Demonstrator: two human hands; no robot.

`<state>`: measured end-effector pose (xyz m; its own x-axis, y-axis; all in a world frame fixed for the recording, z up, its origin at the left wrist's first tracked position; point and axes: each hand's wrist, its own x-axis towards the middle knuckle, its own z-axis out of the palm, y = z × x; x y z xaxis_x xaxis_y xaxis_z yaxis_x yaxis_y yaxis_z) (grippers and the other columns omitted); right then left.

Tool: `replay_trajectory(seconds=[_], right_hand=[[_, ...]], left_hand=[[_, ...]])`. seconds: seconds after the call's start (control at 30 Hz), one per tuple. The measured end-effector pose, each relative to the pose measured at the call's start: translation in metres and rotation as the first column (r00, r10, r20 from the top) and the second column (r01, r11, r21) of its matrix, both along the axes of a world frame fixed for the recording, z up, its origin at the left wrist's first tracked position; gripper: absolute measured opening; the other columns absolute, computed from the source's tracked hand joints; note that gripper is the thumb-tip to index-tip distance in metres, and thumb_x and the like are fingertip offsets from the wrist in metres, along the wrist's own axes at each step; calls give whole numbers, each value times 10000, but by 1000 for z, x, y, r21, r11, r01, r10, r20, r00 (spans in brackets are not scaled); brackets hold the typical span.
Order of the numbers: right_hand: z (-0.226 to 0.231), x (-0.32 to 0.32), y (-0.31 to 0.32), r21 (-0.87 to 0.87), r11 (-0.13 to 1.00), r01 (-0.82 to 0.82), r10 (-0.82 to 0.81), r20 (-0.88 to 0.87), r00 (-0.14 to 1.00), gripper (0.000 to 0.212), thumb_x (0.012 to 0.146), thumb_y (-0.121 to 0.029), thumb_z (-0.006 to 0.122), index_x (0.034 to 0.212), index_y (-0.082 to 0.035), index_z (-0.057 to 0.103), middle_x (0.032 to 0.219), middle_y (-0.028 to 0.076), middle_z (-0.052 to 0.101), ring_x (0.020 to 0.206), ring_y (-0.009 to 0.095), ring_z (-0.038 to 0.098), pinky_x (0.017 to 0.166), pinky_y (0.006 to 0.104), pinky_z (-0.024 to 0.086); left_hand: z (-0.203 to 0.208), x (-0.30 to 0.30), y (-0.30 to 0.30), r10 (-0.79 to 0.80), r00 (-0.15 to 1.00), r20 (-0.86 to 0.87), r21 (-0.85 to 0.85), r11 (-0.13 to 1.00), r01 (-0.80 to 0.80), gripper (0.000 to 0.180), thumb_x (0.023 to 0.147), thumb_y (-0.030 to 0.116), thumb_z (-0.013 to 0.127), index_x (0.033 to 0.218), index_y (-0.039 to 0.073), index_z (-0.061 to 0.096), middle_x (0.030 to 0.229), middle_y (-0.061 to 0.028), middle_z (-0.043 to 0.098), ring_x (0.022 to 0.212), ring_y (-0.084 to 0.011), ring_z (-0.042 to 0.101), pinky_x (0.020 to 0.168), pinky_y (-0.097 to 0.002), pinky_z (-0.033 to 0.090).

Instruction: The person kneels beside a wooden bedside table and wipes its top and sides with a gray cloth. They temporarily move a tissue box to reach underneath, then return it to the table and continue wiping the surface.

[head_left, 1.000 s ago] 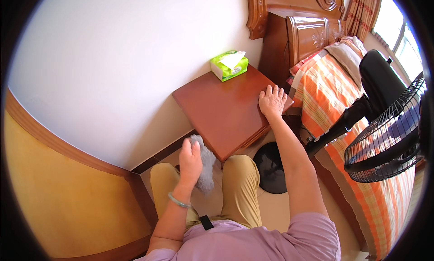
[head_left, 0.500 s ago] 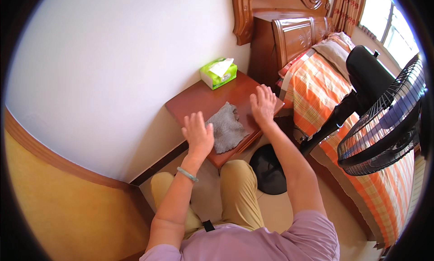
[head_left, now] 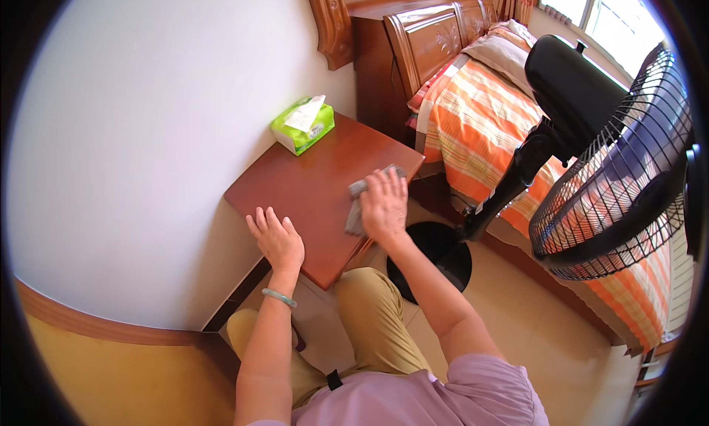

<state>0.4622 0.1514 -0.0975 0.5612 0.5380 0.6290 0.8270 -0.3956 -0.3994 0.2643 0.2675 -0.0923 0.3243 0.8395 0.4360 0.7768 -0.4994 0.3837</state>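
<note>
Under my right hand [head_left: 384,204], a grey cloth [head_left: 354,218] lies bunched on the reddish-brown wooden table [head_left: 310,179], close to its right edge. The palm and fingers cover much of the cloth, and its ends stick out to the left and past the fingertips. My left hand [head_left: 276,238], with a pale green bangle [head_left: 279,297] on the wrist, is at the table's front left edge. Its fingers are spread and it holds nothing; whether it touches the wood I cannot tell. A green tissue pack [head_left: 314,131] stands at the back corner, one white tissue pulled up.
A black standing fan [head_left: 613,197] leans into view at the right, its round base [head_left: 443,260] on the floor beside the table. Behind it is a bed with an orange checked cover [head_left: 473,123] and carved headboard [head_left: 436,38]. A white wall [head_left: 162,131] borders the left side.
My right hand has come down onto the cloth, which was spread flat and is now bunched near the right edge. My left hand has moved off the cloth's side toward the front left edge.
</note>
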Motion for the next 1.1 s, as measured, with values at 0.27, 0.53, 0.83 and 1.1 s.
replay_trajectory(seconds=[0.27, 0.53, 0.83, 1.1], right_hand=[[-34, 93, 24, 459, 820, 343, -173, -372, 912, 326, 975, -114, 479, 1261, 26, 549, 1392, 211, 476, 1353, 393, 381, 1137, 466, 297], [-44, 32, 27, 526, 669, 524, -141, -603, 785, 387, 1017, -154, 444, 1339, 60, 477, 1365, 255, 476, 1269, 405, 457, 1081, 443, 372], [-114, -126, 24, 670, 547, 501, 312, -719, 621, 382, 1065, -235, 384, 1365, -14, 467, 1344, 115, 503, 1242, 233, 482, 1057, 329, 378], [-113, -225, -40, 374, 906, 197, 241, -839, 487, 472, 1018, -63, 406, 1486, -32, 357, 1525, 181, 376, 1423, 321, 346, 1169, 362, 283]], left_hand=[[2, 0, -5, 4, 999, -47, -30, 1000, -6, 467, 959, 206, 566, 1355, -14, 455, 1500, -203, 353, 1435, -456, 226, 1079, -560, 374], [-2, 3, -2, 27, 998, -59, -8, 1000, -28, 457, 967, 232, 556, 1351, 2, 463, 1495, -198, 355, 1437, -460, 227, 1060, -546, 405], [5, 8, -3, 53, 994, -93, -102, 993, -63, 479, 990, 284, 507, 1386, 18, 459, 1518, -153, 347, 1453, -427, 204, 1076, -540, 410], [-10, 2, 10, 37, 995, -87, -48, 998, -42, 482, 998, 301, 489, 1385, 15, 466, 1517, -168, 362, 1448, -437, 206, 1139, -535, 324]])
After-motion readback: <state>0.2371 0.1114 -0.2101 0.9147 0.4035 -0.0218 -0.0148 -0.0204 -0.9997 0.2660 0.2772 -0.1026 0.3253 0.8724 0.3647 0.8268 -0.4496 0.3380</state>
